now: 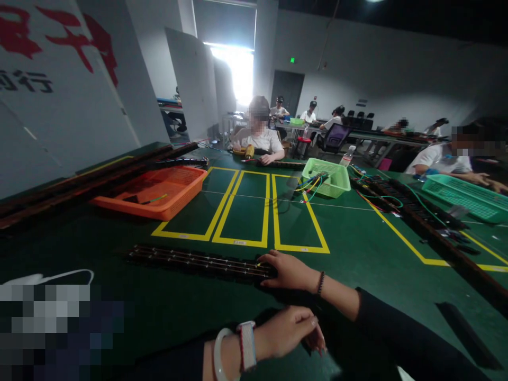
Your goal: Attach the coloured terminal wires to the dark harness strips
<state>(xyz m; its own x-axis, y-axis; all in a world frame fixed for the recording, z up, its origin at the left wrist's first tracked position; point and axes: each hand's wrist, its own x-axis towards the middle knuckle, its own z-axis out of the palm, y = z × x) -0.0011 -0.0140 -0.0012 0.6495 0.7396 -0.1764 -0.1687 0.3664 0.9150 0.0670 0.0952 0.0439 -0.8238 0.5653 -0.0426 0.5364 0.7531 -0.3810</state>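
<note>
Nearest, the left hand (pixel 293 329), with a watch (pixel 247 345) and a pale bangle (pixel 219 354) at its wrist, hovers low over the near part of the bench (pixel 166 317), its fingers bent; whether it pinches anything I cannot tell. Just beyond it, the right hand (pixel 286 271), a dark beaded bracelet (pixel 321 283) on its wrist, grasps the right end of the strip (pixel 194 261), thumb on the near side and fingers on the far side. The strip, dark with thin bright lines along it, lies flat across the near middle of the bench, reaching toward the left edge. A black piece (pixel 468 336) lies near the bench's near right corner, and a white cord (pixel 71 273) curves at the near left. Past the strip, yellow tape (pixel 240 242) marks out three boxes. The orange basket (pixel 159 198), holding a dark piece and a wire, sits left of them, beside long dark bars (pixel 75 182) along the left edge. The light green basket (pixel 333 182), wires hanging over its rim, stands right of them, a bottle (pixel 347 156) behind it. Farther right lie dark bars with wires (pixel 416 211) and a teal basket (pixel 468 196). At the far edge sits a person (pixel 260 138), a yellow tool (pixel 250 152) before them.
</note>
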